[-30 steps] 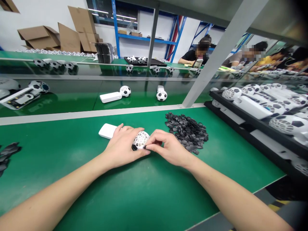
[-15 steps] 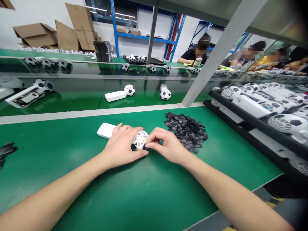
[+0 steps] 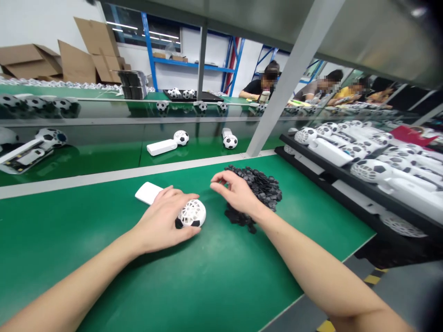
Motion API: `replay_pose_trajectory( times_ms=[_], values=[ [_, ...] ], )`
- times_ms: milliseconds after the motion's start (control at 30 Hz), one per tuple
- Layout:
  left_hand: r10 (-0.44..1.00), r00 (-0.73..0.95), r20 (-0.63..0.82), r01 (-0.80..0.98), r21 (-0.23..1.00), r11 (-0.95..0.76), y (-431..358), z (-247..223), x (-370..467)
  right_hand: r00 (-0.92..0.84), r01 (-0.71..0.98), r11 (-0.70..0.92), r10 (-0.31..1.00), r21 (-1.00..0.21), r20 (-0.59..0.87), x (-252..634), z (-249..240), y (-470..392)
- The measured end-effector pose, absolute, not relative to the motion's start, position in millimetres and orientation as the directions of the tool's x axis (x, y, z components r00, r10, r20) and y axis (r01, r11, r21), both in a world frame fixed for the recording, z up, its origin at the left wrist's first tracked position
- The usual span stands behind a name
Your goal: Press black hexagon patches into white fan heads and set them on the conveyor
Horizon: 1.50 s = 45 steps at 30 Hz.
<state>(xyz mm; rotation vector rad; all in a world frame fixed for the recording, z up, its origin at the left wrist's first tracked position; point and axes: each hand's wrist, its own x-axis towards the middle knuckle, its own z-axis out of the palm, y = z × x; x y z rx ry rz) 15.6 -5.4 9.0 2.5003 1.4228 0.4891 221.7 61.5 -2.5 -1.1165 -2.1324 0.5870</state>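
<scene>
My left hand (image 3: pixel 167 216) is closed over a white handled device with a soccer-ball head (image 3: pixel 193 213), which lies on the green table. The head has a web-like grille, with black patches along its lower edge. Its flat white handle (image 3: pixel 148 192) sticks out beyond my fingers on the left. Apart from the ball, my right hand (image 3: pixel 235 190) hovers at the left edge of a pile of small black plastic pieces (image 3: pixel 265 186). Its fingers are curled, with a small gap between thumb and forefinger, and nothing shows between them.
On the right, stacked black trays (image 3: pixel 311 159) carry several similar white devices (image 3: pixel 372 170). Beyond the pale table rail, another finished-looking device (image 3: pixel 162 147) lies on a green surface. A grey slanted post (image 3: pixel 273 92) rises at the rail. People (image 3: pixel 265 80) sit across the far bench.
My right hand has left the black patch at the ball's lower edge and moved right to the black pile. My left hand keeps hold of the device. The view has shifted.
</scene>
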Motion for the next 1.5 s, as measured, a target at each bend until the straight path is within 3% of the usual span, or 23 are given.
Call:
replay_pose_trajectory(
  times_ms=[67,133,267,400,500,600,700,800,1100,1267,1500],
  values=[
    [0.857,0.475,0.198,0.795,0.32,-0.515,-6,7,15,-0.338,0.78,0.472,0.87,-0.411,0.359,235,-2,77],
    [0.864,0.461,0.203,0.808,0.305,-0.504,-7,4,15,-0.306,0.889,0.386,0.902,-0.248,0.306,245,-4,87],
    [0.874,0.458,0.164,0.812,0.323,-0.486,-10,-1,18,-0.348,0.899,0.394,0.908,-0.191,0.234,249,-6,90],
    [0.919,0.33,0.214,0.857,0.34,-0.387,-13,-3,23,-0.399,0.881,0.435,0.894,-0.184,0.205,245,-3,84],
    [0.911,0.377,0.165,0.823,0.392,-0.411,-14,3,24,-0.432,0.858,0.468,0.88,-0.212,0.195,243,2,79],
    [0.89,0.45,0.073,0.774,0.466,-0.429,-14,10,22,-0.469,0.772,0.52,0.854,-0.366,0.225,238,6,70],
    [0.928,0.361,0.097,0.772,0.526,-0.356,-14,8,22,-0.56,0.572,0.593,0.787,-0.567,0.258,230,10,55],
    [0.952,0.237,0.193,0.764,0.569,-0.305,-15,1,24,-0.631,0.424,0.624,0.723,-0.656,0.281,221,13,40],
    [0.898,0.415,0.149,0.628,0.667,-0.401,-10,3,20,-0.738,0.238,0.697,0.583,-0.677,0.341,208,5,25],
    [0.908,0.376,0.183,0.594,0.704,-0.388,-13,4,25,-0.722,0.237,0.666,0.608,-0.707,0.33,203,3,20],
    [0.917,0.382,0.113,0.637,0.687,-0.35,1,-10,18,-0.645,0.207,0.541,0.702,-0.815,0.301,193,-5,24]
  ],
)
